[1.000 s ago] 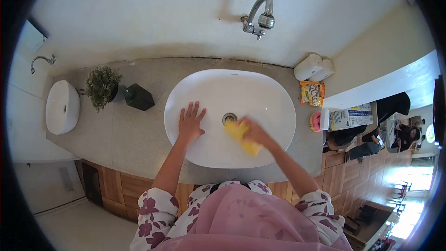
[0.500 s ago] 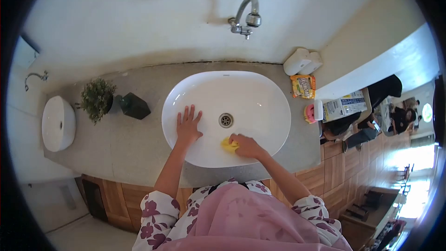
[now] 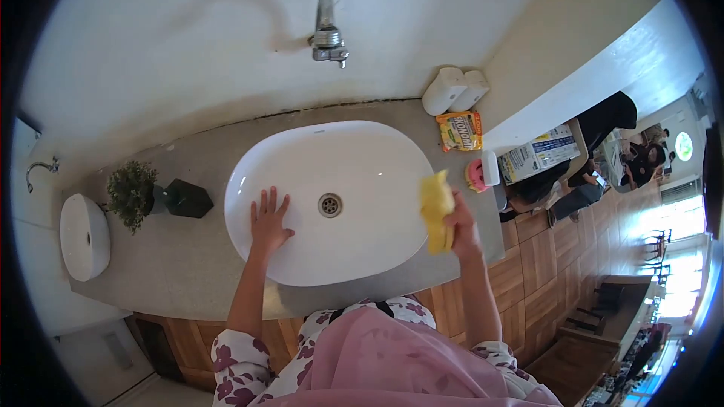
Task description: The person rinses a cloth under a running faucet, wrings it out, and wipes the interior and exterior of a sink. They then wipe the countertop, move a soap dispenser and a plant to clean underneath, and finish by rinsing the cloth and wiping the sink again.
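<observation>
A white oval sink basin [image 3: 354, 256] with a round metal drain [image 3: 329, 205] sits on the grey counter in front of me. My left hand [image 3: 270, 227] rests flat on the basin's left inner side, fingers spread, holding nothing. Raised above the basin's right rim, my right hand [image 3: 463, 232] grips a yellow cloth [image 3: 436, 211]. The cloth is slightly blurred and hangs away from the basin's surface.
A chrome faucet [image 3: 327, 34] juts from the wall. To the left stand a dark green bottle [image 3: 187, 199], a potted plant [image 3: 131, 194] and a second basin [image 3: 84, 237]. White bottles [image 3: 445, 92], a yellow-orange packet [image 3: 460, 131] and a pink item [image 3: 475, 175] line the right. People sit beyond.
My right hand has lifted the yellow cloth from the basin's bottom and carried it right, over the rim. My left hand stays flat in the basin. The view has turned slightly right.
</observation>
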Demonstrator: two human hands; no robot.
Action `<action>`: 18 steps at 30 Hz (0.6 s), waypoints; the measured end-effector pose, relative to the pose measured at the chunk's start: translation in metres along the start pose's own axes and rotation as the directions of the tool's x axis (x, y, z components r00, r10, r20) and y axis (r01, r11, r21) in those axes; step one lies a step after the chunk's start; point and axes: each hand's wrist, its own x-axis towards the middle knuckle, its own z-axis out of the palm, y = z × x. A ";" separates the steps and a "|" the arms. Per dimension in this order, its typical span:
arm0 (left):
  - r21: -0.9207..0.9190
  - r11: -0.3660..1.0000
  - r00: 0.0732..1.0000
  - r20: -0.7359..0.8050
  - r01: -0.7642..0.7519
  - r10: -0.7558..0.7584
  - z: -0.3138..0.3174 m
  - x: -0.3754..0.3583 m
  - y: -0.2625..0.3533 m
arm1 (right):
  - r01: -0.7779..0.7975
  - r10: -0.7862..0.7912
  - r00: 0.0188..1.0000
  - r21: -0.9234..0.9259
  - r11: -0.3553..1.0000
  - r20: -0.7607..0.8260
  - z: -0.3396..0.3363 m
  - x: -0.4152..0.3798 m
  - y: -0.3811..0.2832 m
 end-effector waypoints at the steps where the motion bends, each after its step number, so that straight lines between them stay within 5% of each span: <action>1: 0.000 1.000 1.000 0.014 0.010 -0.010 -0.002 0.000 0.001 | 0.087 -0.084 0.991 0.025 0.996 -0.107 -0.013 0.012 -0.014; 3: -0.010 1.000 1.000 0.020 0.022 -0.021 0.000 0.001 0.002 | 0.173 -0.160 0.965 0.041 0.984 -0.208 -0.045 0.039 -0.032; 5: 0.012 0.999 0.998 0.040 0.053 -0.054 -0.003 0.002 0.007 | 0.123 -0.226 0.882 -0.262 0.957 -0.414 -0.083 0.073 -0.035; 6: 0.034 0.996 0.995 0.063 0.076 -0.078 -0.003 0.004 0.010 | 0.125 -0.226 0.883 -0.259 0.958 -0.412 -0.097 0.089 -0.032; 8: 0.030 0.996 0.994 0.055 0.088 -0.090 0.000 0.005 0.013 | -0.028 -0.296 0.855 -0.608 0.794 -0.427 -0.113 0.119 -0.028; 9: 0.026 0.994 0.992 0.065 0.105 -0.106 -0.002 0.005 0.015 | -0.081 -0.210 0.873 -0.554 0.829 -0.441 -0.099 0.124 -0.036; 10: 0.022 0.992 0.990 0.072 0.122 -0.123 -0.003 0.005 0.016 | -0.077 -0.210 0.874 -0.553 0.830 -0.437 -0.104 0.141 -0.029; 12: 0.029 0.990 0.988 0.062 0.141 -0.143 -0.001 0.007 0.019 | 0.019 -0.442 0.862 -0.857 0.514 -0.246 -0.120 0.177 -0.008; 18: 0.035 0.978 0.976 0.064 0.204 -0.206 -0.002 0.008 0.029 | 0.077 -0.586 0.808 -0.978 0.196 -0.054 -0.117 0.220 0.004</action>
